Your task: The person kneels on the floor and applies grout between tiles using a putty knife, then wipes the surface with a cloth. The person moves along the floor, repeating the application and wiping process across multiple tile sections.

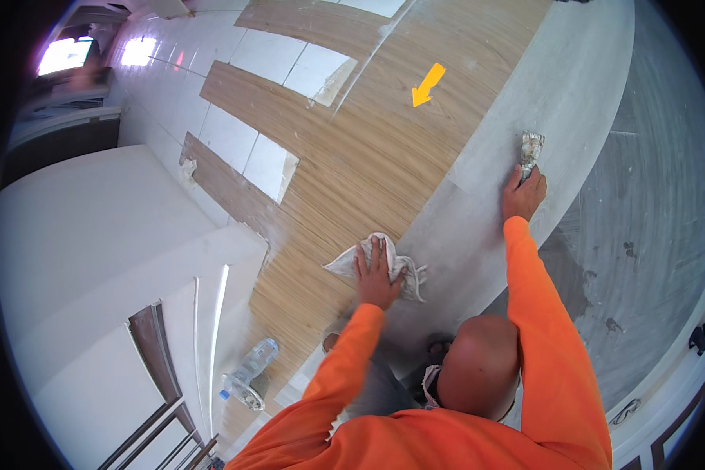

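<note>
My left hand [378, 274] lies with spread fingers on a crumpled white cloth [407, 283], pressing it onto the wood-look floor [384, 180] beside the boundary with a pale grey strip [478, 235]. Farther forward on the right, my right hand [525, 192] grips a small, residue-crusted scraper or brush [531, 147] over that grey strip. My bare knee [478, 368] is between my orange-sleeved arms.
Clear plastic bottles [251, 368] lie at lower left, near white wall panels [78, 258] and dark rails [149, 427]. White tile patches [266, 164] interrupt the planks ahead. A yellow arrow [427, 86] marks the planks. Grey smeared flooring [642, 196] spans the right.
</note>
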The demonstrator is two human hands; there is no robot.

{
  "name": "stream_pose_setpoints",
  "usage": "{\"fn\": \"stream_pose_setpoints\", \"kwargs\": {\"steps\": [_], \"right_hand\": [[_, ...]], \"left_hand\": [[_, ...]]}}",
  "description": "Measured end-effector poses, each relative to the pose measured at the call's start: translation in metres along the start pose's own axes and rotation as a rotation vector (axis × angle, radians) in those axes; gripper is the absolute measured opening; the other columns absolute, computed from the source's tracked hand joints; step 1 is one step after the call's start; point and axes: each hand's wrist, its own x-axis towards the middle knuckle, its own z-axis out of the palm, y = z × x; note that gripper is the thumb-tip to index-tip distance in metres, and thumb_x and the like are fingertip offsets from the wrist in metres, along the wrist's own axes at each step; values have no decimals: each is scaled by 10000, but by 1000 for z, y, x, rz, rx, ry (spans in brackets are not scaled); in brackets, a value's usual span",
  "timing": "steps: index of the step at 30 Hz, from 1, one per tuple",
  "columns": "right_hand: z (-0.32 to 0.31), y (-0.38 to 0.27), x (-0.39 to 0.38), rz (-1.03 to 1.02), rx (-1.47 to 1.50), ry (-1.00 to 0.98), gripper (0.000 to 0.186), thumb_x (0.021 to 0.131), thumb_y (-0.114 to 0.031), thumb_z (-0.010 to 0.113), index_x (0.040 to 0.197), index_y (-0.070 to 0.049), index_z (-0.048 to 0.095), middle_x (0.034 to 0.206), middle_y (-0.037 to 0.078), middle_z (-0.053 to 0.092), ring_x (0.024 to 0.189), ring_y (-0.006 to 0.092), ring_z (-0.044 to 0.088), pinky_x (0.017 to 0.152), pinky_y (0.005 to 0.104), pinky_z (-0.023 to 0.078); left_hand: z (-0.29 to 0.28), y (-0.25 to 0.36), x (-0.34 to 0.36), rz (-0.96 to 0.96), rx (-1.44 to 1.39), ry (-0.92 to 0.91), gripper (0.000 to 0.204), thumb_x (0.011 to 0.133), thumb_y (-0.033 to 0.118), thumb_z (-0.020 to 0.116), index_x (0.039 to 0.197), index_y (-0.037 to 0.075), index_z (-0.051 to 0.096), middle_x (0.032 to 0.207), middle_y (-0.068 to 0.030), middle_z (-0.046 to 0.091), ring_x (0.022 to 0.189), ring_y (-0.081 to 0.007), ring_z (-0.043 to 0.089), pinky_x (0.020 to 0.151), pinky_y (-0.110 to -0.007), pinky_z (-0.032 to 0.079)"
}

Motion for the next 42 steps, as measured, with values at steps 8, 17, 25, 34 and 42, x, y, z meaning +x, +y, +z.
{"fn": "stream_pose_setpoints", "kwargs": {"steps": [8,17,25,34,42], "right_hand": [[5,-7,2,-18,26,5,480,1032,-365,600,1308,27,577,1136,213,603,1098,413,562,970,518,427],[2,-3,1,-29,24,32,469,1030,-371,601,1290,20,585,1093,205,602,1064,415,569,955,520,429],[3,-5,1,-38,52,43,457,1024,-374,601,1273,10,590,1080,207,592,1049,417,561,937,535,420],[-3,-15,3,-12,53,32,470,1034,-376,583,1300,11,573,1102,194,586,1077,402,548,960,511,414],[-3,-7,-1,16,46,-3,462,1033,-370,590,1310,-1,575,1110,186,583,1077,387,548,968,505,414]], "left_hand": [[-64,-96,178,-279,-74,279,859,1014,581,550,1667,96,276,1768,-47,174,1587,-488,128,1289,-580,135],[30,96,-28,176,69,-172,932,928,633,640,1664,162,314,1766,-90,153,1579,-517,120,1260,-660,137],[-19,42,133,182,78,226,861,989,665,522,1671,189,297,1762,-77,188,1576,-511,146,1258,-647,145],[16,130,93,599,-6,106,857,937,516,657,1661,216,311,1745,-67,236,1562,-501,194,1259,-622,184],[18,14,-8,608,-12,-160,792,844,484,755,1568,285,505,1719,-22,318,1554,-466,247,1238,-645,236]]}}
